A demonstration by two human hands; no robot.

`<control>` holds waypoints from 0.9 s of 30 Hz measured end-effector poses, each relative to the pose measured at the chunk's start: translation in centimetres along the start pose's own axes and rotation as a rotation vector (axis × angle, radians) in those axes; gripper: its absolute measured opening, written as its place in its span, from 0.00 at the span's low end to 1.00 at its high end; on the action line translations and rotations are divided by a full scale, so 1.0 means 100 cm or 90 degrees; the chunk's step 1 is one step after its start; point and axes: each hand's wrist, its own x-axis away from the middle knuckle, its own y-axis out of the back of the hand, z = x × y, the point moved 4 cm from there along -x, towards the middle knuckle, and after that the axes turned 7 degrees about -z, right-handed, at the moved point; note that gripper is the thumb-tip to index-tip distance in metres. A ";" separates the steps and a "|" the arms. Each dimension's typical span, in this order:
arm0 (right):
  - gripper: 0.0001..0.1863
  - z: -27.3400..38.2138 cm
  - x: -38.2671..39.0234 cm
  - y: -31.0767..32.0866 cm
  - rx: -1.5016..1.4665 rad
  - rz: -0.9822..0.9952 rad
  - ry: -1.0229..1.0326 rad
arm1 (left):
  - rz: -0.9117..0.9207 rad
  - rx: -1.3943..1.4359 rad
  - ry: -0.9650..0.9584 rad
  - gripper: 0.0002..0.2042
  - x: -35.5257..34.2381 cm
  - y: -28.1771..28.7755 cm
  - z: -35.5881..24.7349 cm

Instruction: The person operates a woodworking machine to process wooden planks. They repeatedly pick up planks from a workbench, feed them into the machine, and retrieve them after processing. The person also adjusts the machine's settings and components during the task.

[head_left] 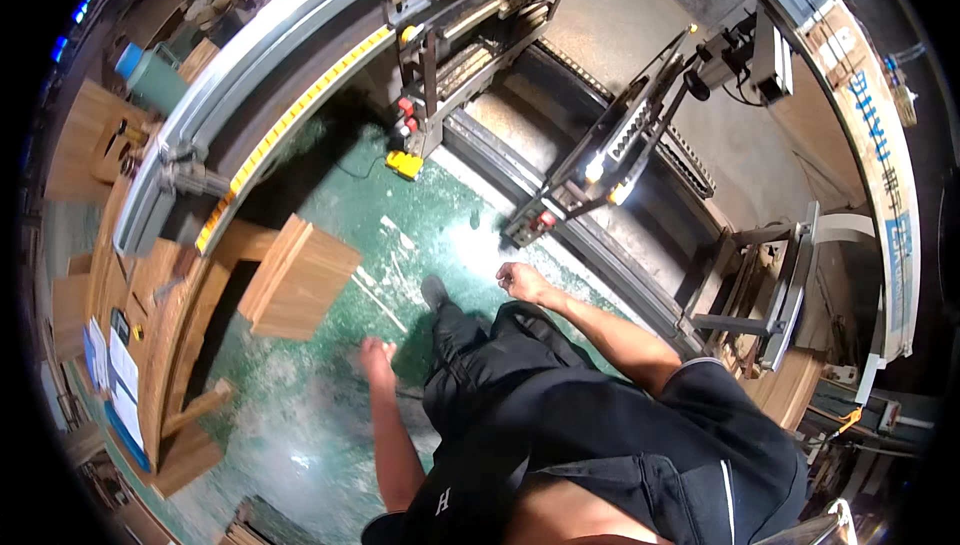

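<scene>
My left hand (379,361) hangs at my left side over the green floor, fingers loosely curled, with nothing visible in it. It is nearest to my dark trouser leg and a stack of wooden boards (295,277). My right hand (519,279) is held in front of my right thigh, fingers bent inward; whether they hold something small is unclear. Just beyond it is the lower end of a black machine frame (535,226) with metal rails. My grey shoe (434,292) shows on the floor between my hands.
A curved-looking beam with yellow scale (290,121) crosses the left. A yellow foot pedal (404,165) lies by an upright frame. A wooden bench (150,365) with papers stands left, a turquoise-lidded jug (150,80) behind. A metal rail (490,165) borders the green floor.
</scene>
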 end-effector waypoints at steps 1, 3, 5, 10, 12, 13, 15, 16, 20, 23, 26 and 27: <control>0.11 0.009 -0.013 0.003 -0.002 -0.003 0.005 | 0.026 -0.042 -0.040 0.07 -0.022 -0.028 -0.042; 0.10 0.041 -0.039 0.030 -0.042 -0.056 -0.011 | 0.124 -0.093 -0.139 0.09 -0.034 -0.097 -0.138; 0.10 0.059 -0.065 0.053 -0.149 -0.113 -0.054 | 0.231 -0.100 -0.282 0.09 0.025 -0.192 -0.257; 0.12 0.069 -0.134 0.101 -0.185 -0.155 -0.108 | 0.383 -0.291 -0.795 0.12 0.220 -0.328 -0.437; 0.11 0.061 -0.173 0.112 -0.218 -0.201 -0.083 | 0.682 0.057 -0.810 0.16 0.245 -0.355 -0.469; 0.11 0.063 -0.190 0.124 -0.213 -0.209 -0.087 | 0.819 0.173 -0.808 0.17 0.247 -0.367 -0.481; 0.10 0.063 -0.225 0.150 -0.227 -0.209 -0.093 | 0.931 0.160 -0.850 0.12 0.240 -0.402 -0.502; 0.10 0.056 -0.245 0.159 -0.239 -0.203 -0.104 | 0.954 0.138 -0.853 0.06 0.238 -0.423 -0.512; 0.10 0.047 -0.318 0.200 -0.252 -0.147 -0.101 | 0.894 0.096 -0.880 0.06 0.217 -0.490 -0.541; 0.09 0.042 -0.364 0.223 -0.235 -0.092 -0.115 | 0.795 0.063 -0.884 0.06 0.193 -0.524 -0.545; 0.08 0.017 -0.413 0.258 -0.207 -0.114 -0.137 | 0.707 -0.013 -0.842 0.07 0.149 -0.583 -0.532; 0.08 0.001 -0.433 0.270 -0.210 -0.168 -0.087 | 0.673 -0.061 -0.819 0.07 0.128 -0.607 -0.519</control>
